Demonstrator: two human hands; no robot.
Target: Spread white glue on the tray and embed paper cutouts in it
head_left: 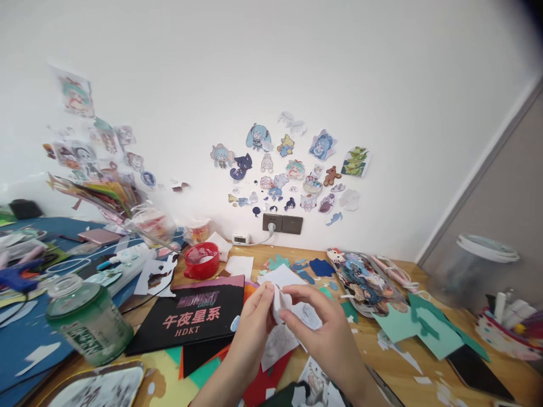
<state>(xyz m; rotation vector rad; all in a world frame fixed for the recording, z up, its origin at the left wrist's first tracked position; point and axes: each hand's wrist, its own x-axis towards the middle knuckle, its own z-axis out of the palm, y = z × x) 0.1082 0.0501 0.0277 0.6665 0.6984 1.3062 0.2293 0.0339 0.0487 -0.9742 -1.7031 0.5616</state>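
Observation:
Between my two hands, above the middle of the desk, is a small white piece of paper, curled or folded. My left hand pinches it from the left with thumb and fingers. From the right, my right hand grips its edge between thumb and forefinger. Partly covered by my hands, sheets of white paper with faint drawings lie below. Under my right wrist is a printed paper cut-out. A black folder with pink lettering lies just left of my left hand.
A red cup and a green-labelled jar stand on the left. At the right are a tray of cut-out figures, green paper, a dark phone-like slab and a pen holder. Stickers cover the wall behind.

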